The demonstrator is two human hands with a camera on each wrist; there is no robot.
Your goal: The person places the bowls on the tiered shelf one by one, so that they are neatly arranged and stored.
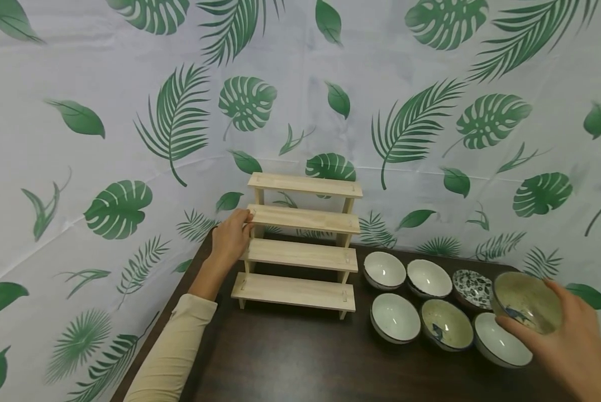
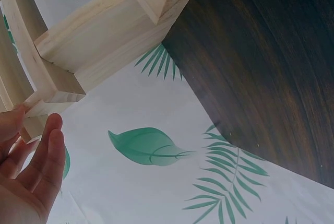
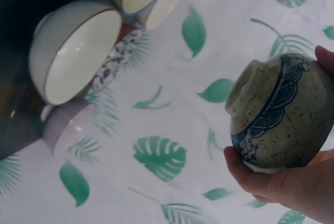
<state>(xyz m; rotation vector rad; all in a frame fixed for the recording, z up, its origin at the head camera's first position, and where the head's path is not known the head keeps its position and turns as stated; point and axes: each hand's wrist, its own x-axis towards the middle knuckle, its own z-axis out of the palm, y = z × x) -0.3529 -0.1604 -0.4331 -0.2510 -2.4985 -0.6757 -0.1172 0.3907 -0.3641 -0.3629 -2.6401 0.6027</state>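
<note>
A stepped rack of pale wood (image 1: 300,254) stands at the back of the dark table. My left hand (image 1: 231,235) pinches the left end of its second board from the top, thumb and fingers about the corner in the left wrist view (image 2: 34,166). Off to the right, my right hand (image 1: 577,329) holds a speckled greenish-beige bowl (image 1: 526,301) above the other bowls. Its outside carries a blue wave pattern, seen in the right wrist view (image 3: 287,114). The held bowl is tipped, its inside facing the head camera and showing a small blue motif.
Right of the rack, several bowls stand in two rows: white ones (image 1: 395,318), a greenish one (image 1: 447,325) and one with a dark floral pattern (image 1: 473,288). A leaf-printed cloth (image 1: 300,84) hangs behind the table (image 1: 280,357) and along its left side.
</note>
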